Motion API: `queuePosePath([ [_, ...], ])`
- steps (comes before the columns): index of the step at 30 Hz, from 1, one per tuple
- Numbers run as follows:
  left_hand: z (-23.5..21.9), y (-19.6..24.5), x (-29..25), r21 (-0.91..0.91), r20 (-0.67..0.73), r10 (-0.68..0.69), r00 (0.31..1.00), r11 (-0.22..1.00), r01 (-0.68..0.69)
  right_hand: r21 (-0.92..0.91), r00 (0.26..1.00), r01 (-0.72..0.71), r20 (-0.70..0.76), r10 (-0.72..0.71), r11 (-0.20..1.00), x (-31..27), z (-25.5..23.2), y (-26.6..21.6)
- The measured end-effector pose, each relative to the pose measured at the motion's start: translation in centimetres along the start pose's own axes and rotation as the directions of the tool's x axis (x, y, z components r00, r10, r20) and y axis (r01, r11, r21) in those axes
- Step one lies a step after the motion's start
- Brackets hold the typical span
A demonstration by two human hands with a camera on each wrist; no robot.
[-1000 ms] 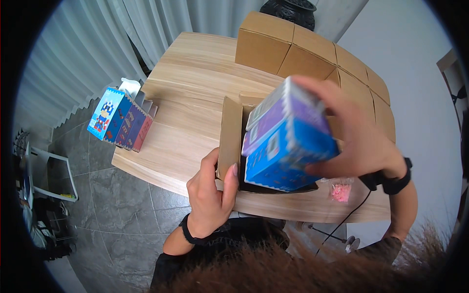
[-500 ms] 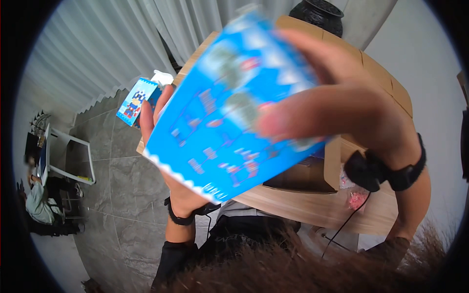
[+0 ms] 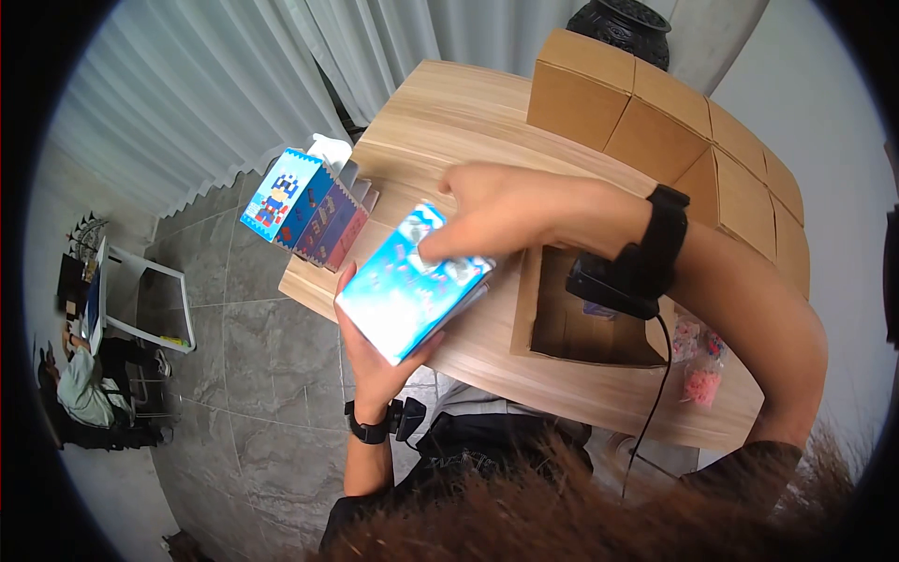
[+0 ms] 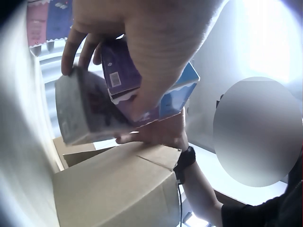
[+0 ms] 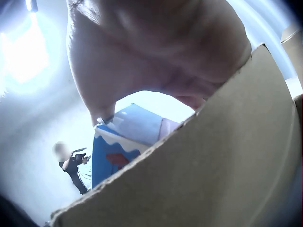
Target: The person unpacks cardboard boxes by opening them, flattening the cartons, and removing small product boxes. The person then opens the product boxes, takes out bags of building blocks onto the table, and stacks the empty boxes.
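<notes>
In the head view, the left hand grips the near-left end of a small stack of printed boxes, a blue box uppermost. The right hand holds the stack's far end, its thumb on the blue face. The left wrist view shows the left hand around a purple box, with a grey box and a blue one alongside. Over the blue box in the right wrist view arches the right hand. An open carton stands right of the stack.
Other printed boxes stand at the table's left edge. Joined brown cardboard boxes line the back right. Small bags of pink pieces lie beyond the carton, and a purple item is inside it. A cable hangs from the right wrist.
The printed stack has come out of the carton, passed close to the head camera, and moved down-left over the table's front-left part. The left hand has left the carton's flap and now grips the stack.
</notes>
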State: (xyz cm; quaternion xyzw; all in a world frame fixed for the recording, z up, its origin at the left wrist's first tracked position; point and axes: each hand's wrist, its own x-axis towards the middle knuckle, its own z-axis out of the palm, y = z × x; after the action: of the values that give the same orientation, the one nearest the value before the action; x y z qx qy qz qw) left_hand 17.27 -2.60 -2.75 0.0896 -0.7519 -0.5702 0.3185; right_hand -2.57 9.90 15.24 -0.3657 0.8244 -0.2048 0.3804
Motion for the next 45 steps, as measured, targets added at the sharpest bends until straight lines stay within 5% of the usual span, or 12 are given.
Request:
queuePosePath([
  [3, 1.5, -1.2, 0.6, 0.123, 0.014, -0.105, 0.994, 0.987, 0.103, -0.111, 0.998, 0.056, 0.04, -0.052, 0.992, 1.6, 0.3, -0.3],
  [5, 2.7, -2.7, 1.3, 0.273, 0.017, -0.002, 1.0, 0.962, -0.003, -0.234, 0.996, 0.051, 0.078, -0.033, 0.971, 1.5, 0.1, -0.9],
  [8, 3.4, -4.4, 1.7, 0.156, 0.041, -0.126, 0.991, 0.981, 0.119, -0.406, 0.994, 0.054, -0.068, -0.089, 0.912, 2.3, 0.2, 0.8],
  [10, 3.2, -4.8, 1.8, 0.21, 0.055, -0.114, 0.992, 0.973, 0.1, -0.515, 0.897, 0.139, -0.296, -0.327, 0.846, 2.9, 0.0, 3.4],
  [11, 3.2, -4.8, 1.9, 0.268, 0.07, -0.102, 0.992, 0.96, 0.079, -0.518, 0.898, 0.137, -0.295, -0.326, 0.845, 2.4, -0.3, 4.0],
  [13, 3.1, -4.4, 1.5, 0.23, 0.036, -0.071, 0.997, 0.971, 0.061, -0.644, 0.69, 0.224, -0.425, -0.586, 0.731, 1.2, -0.6, 5.3],
  [17, 2.7, -4.2, 1.0, 0.119, -0.018, -0.033, 0.999, 0.992, 0.035, -0.685, 0.602, 0.211, -0.471, -0.645, 0.697, -3.1, -0.5, 6.5],
  [19, 2.4, -3.5, 1.3, 0.18, 0.025, -0.069, 0.997, 0.982, 0.063, -0.715, 0.462, 0.23, -0.517, -0.721, 0.66, -4.9, -0.1, 7.2],
  [33, 9.2, 0.1, 4.8, 0.462, -0.054, -0.038, 0.998, 0.885, 0.059, -0.621, 0.604, 0.079, -0.592, -0.533, 0.779, -13.1, 2.1, 10.0],
  [35, 9.4, 0.4, 4.7, 0.439, 0.008, -0.052, 0.999, 0.897, 0.043, -0.596, 0.736, 0.1, -0.495, -0.462, 0.797, -13.7, 1.8, 10.7],
  [38, 9.5, 0.1, 4.2, 0.521, 0.053, 0.066, 0.996, 0.85, -0.084, -0.604, 0.808, 0.031, -0.455, -0.376, 0.797, -14.2, 1.9, 11.2],
  [45, 9.9, 0.2, 3.9, 0.478, 0.012, 0.137, 0.99, 0.869, -0.126, -0.609, 0.798, 0.099, -0.424, -0.428, 0.787, -13.8, 2.3, 12.0],
])
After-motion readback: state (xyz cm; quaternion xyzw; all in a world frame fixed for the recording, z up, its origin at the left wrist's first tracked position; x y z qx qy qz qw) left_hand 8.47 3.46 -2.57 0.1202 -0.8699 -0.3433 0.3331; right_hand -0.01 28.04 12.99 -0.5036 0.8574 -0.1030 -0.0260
